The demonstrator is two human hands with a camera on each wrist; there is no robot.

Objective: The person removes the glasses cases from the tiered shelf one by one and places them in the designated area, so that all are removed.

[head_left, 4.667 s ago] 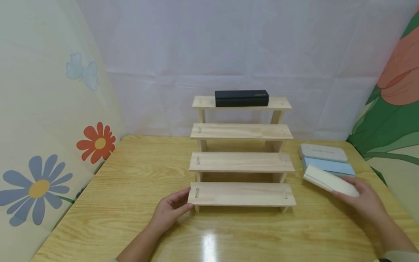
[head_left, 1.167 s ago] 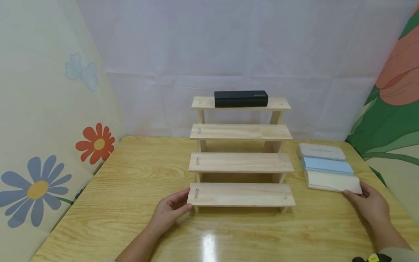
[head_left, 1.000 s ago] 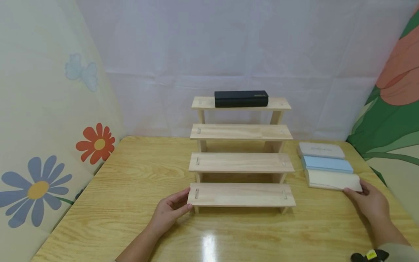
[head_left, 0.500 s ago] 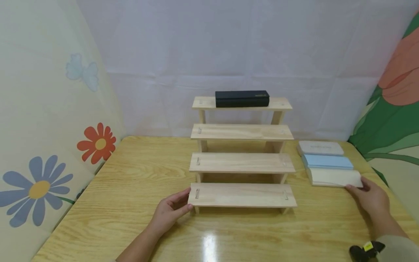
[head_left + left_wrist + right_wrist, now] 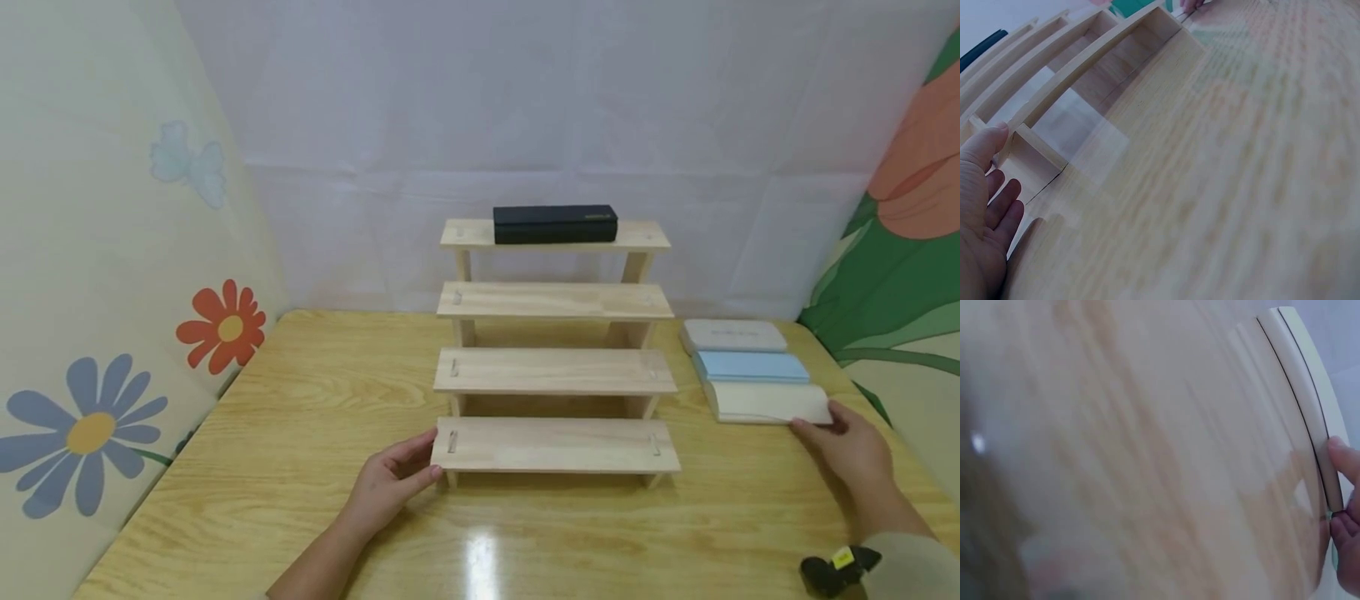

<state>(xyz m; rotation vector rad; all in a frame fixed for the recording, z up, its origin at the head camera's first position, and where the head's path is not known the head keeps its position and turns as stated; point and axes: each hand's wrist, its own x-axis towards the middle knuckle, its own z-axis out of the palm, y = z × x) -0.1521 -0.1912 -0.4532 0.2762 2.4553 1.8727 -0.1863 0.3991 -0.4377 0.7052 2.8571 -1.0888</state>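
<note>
My left hand (image 5: 393, 483) grips the left end of the lowest board of a four-step wooden display stand (image 5: 555, 446), thumb at the front corner. In the left wrist view, the thumb (image 5: 985, 145) lies at the board's end and the other fingers are loosely bent below it. At the right, my right hand (image 5: 855, 446) pinches the right end of a cream glasses case (image 5: 768, 402), which lies flat on the table. Directly behind it lie a light blue case (image 5: 752, 367) and a pale grey case (image 5: 735, 335). The right wrist view shows my thumb against the cream case's (image 5: 1310, 406) long side.
A black case (image 5: 555, 225) sits on the stand's top step. The wood-grain table (image 5: 337, 375) backs onto a white cloth (image 5: 375, 100), with flower-printed panels (image 5: 90, 275) at both sides. A black device with a yellow label (image 5: 838, 571) is at my right sleeve.
The cream case went from tilted over the blue one to flat in front of it. My right hand then moved it slightly backward, and the blue and grey cases shifted back too. Left hand unchanged.
</note>
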